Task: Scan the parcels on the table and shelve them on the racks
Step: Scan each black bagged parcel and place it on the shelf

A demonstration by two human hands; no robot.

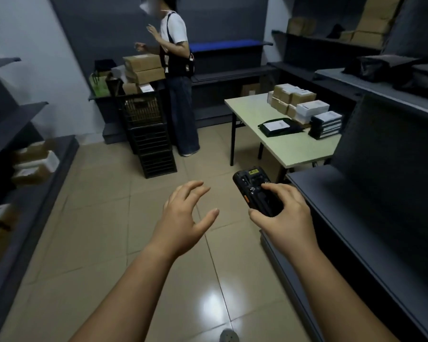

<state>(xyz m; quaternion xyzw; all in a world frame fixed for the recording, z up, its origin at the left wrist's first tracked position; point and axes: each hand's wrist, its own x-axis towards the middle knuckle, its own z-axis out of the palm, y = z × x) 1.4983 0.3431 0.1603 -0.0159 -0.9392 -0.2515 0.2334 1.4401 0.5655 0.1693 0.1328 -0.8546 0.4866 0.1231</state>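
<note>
My right hand grips a black handheld scanner in front of me, over the tiled floor. My left hand hovers beside it with fingers spread and loosely bent, holding nothing. Ahead on the right stands a pale table with several parcels: brown cardboard boxes, a white box, a stack of dark boxes and a flat black bag with a white label. Both hands are well short of the table.
Dark racks line the right wall with black bags and cartons on upper shelves. A left rack holds several boxes. Another person stands by stacked black crates and boxes at the back.
</note>
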